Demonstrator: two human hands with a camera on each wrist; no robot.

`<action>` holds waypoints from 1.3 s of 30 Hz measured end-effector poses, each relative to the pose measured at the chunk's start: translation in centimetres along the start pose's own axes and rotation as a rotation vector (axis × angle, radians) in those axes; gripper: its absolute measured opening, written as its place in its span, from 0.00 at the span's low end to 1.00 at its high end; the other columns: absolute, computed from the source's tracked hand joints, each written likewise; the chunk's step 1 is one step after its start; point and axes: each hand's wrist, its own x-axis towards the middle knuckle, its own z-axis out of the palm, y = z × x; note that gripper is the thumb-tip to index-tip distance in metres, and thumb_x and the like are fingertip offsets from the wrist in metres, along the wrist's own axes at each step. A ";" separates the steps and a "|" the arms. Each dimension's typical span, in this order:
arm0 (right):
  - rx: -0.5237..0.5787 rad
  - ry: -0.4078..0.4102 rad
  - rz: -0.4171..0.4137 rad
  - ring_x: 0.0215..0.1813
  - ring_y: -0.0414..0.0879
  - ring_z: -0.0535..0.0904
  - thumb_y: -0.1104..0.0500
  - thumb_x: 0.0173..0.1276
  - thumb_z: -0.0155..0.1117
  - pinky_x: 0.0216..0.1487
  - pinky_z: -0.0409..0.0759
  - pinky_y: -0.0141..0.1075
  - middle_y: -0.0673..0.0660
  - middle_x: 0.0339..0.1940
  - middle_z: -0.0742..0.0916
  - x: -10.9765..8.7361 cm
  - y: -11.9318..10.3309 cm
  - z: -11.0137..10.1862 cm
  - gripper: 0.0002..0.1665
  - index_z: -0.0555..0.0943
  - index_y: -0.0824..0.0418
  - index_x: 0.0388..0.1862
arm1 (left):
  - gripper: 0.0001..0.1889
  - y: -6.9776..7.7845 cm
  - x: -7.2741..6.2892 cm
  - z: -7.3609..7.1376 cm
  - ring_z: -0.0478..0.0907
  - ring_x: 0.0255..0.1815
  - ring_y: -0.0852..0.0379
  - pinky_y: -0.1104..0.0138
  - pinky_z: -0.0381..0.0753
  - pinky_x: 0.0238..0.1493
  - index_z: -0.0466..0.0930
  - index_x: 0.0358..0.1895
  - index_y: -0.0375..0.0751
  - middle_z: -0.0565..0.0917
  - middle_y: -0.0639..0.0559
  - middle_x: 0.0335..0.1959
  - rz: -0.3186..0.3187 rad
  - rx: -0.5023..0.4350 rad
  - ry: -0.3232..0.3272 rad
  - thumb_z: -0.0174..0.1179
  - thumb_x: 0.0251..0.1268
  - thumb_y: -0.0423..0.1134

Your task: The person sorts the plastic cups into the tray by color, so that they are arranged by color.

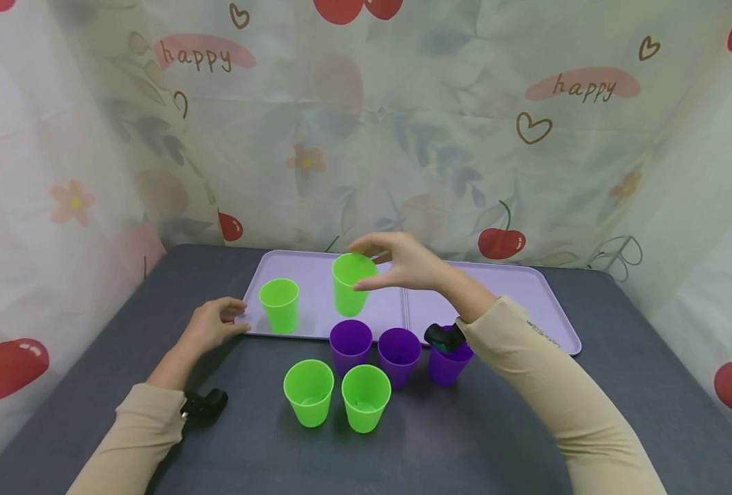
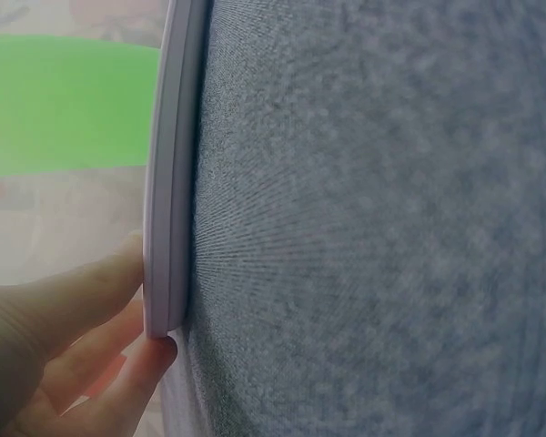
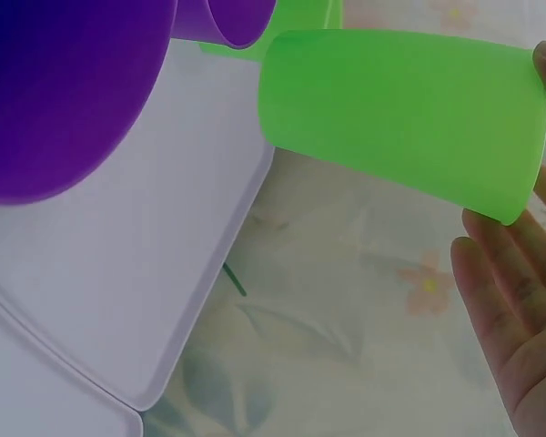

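Note:
My right hand (image 1: 406, 265) holds a green cup (image 1: 349, 292) near its rim, thumb on one side and fingers on the other. In the right wrist view the held cup (image 3: 400, 118) appears above the tray surface. Another green cup (image 1: 279, 309) stands upright on the left lilac tray (image 1: 316, 265). At that tray's front left corner, my left hand (image 1: 211, 324) pinches the edge between thumb and fingers. The left wrist view shows the thumb (image 2: 100, 287) against the tray's rim (image 2: 171, 182), with fingertips around the corner.
Before the trays stand three purple cups (image 1: 351, 342) in a row. Nearer to me are two green cups, one left (image 1: 309, 392) and one right (image 1: 366, 399). A second lilac tray (image 1: 502, 282) adjoins on the right. Patterned cloth (image 1: 378, 151) hangs behind the dark table (image 1: 465, 440).

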 end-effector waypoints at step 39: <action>-0.049 -0.146 0.080 0.59 0.54 0.78 0.58 0.53 0.72 0.58 0.77 0.40 0.59 0.57 0.81 3.7 1.5 3.2 0.33 0.75 0.64 0.58 | 0.22 0.0 0.0 0.0 0.77 0.51 0.35 0.51 0.79 0.46 0.75 0.52 0.26 0.79 0.29 0.50 -0.019 -0.005 -0.003 0.65 0.55 0.34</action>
